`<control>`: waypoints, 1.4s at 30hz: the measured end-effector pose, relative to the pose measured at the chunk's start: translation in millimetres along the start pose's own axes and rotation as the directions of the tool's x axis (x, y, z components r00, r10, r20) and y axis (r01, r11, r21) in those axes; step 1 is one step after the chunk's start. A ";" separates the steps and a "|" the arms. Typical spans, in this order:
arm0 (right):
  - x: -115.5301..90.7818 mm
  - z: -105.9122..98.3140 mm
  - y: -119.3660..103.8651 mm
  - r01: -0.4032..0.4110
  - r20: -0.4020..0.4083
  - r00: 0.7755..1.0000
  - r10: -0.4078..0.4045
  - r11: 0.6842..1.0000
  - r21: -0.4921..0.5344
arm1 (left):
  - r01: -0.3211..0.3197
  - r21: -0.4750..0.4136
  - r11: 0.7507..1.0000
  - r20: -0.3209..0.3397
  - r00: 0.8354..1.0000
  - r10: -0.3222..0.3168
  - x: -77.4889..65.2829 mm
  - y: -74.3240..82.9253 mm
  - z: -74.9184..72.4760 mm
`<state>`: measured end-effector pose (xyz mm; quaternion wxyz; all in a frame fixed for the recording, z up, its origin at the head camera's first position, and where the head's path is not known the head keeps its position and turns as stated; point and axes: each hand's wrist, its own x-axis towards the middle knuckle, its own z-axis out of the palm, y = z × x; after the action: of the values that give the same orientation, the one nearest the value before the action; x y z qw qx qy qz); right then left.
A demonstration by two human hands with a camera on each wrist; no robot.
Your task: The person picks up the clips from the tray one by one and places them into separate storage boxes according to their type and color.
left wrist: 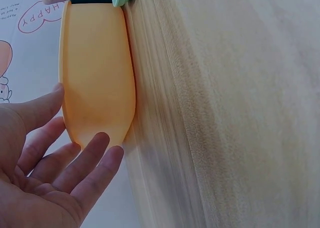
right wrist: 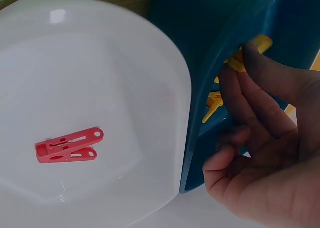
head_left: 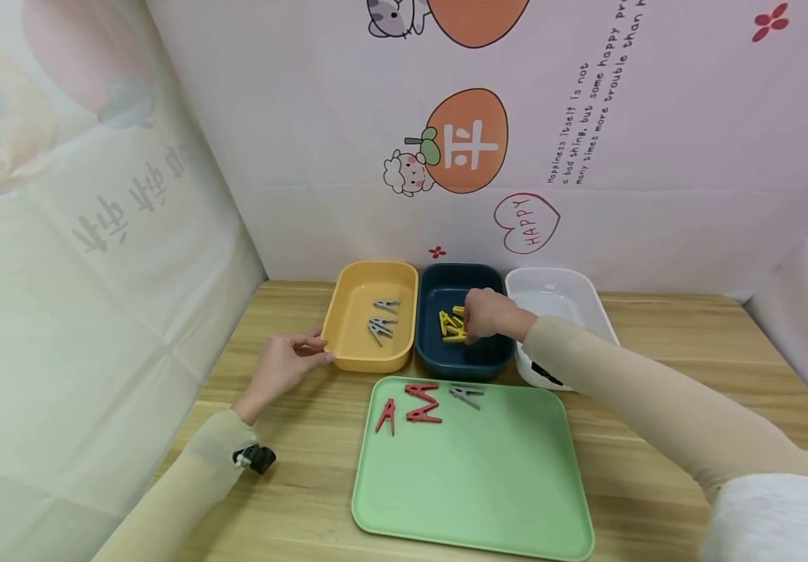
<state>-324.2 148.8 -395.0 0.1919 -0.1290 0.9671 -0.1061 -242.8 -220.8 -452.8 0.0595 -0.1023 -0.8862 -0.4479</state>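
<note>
My right hand (head_left: 493, 314) reaches into the dark blue container (head_left: 460, 371). Between its thumb and fingers it pinches a yellow clothespin (right wrist: 263, 44), clearest in the right wrist view. More yellow clothespins (head_left: 454, 339) lie in that container, partly hidden by the hand. At the left, my left hand (head_left: 284, 363) touches the near left corner of the yellow container (head_left: 368, 364) with spread, relaxed fingers; grey clothespins (head_left: 381, 326) lie inside it. On the green tray (head_left: 474, 476) are red clothespins (head_left: 423, 413) and one grey clothespin (head_left: 467, 395).
A white container (head_left: 526, 375) stands against the blue one's right side, with a red clothespin (right wrist: 70, 147) inside. All the containers sit in a row on the wooden table (head_left: 291, 499), close to a printed cloth backdrop (head_left: 333, 156). The tray lies in front of them.
</note>
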 end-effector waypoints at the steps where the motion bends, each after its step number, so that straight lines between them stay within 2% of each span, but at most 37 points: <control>1: -0.2 -0.4 0.6 -0.002 0.001 1.000 0.002 1.000 0.005 | 0.001 0.001 1.000 0.001 1.000 -0.001 0.1 0.4 0.1; 6: -9.0 -5.0 2.6 -0.003 -0.035 0.999 0.005 0.998 0.056 | 0.005 0.001 1.000 0.005 1.000 -0.005 -0.3 2.3 0.4; 12: -33.4 -10.1 4.4 0.097 -0.135 0.987 -0.083 0.991 0.097 | 0.002 0.000 1.000 0.005 1.000 -0.002 0.4 1.6 0.7; 16: -58.6 -5.1 4.9 0.173 -0.242 0.959 -0.146 0.980 0.094 | 0.005 -0.002 1.000 0.002 1.000 -0.005 0.7 0.4 0.5; 20: -88.3 3.5 4.0 0.243 -0.346 0.917 -0.200 0.966 0.085 | 0.008 -0.002 1.000 -0.002 1.000 -0.008 0.4 0.7 0.0; 24: -117.3 15.3 5.8 0.282 -0.425 0.878 -0.218 0.955 0.094 | 0.011 -0.011 1.000 -0.002 1.000 -0.011 0.3 1.1 0.3; 27: -136.5 25.4 8.2 0.292 -0.456 0.865 -0.209 0.949 0.119 | 0.021 -0.023 1.000 0.001 1.000 -0.021 0.0 0.9 0.7; 32: -161.3 40.0 13.1 0.303 -0.462 0.864 -0.201 0.940 0.156 | 0.028 -0.034 0.999 0.005 1.000 -0.028 -1.3 0.0 1.3; 42: -191.5 64.5 26.3 0.258 -0.428 0.893 -0.138 0.936 0.238 | 0.023 -0.028 0.999 0.003 1.000 -0.023 -2.4 2.3 1.9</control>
<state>-133.0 219.1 -394.1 -0.0073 -0.1739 0.9413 -0.2894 -240.0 -218.3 -452.6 0.0518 -0.0935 -0.8811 -0.4608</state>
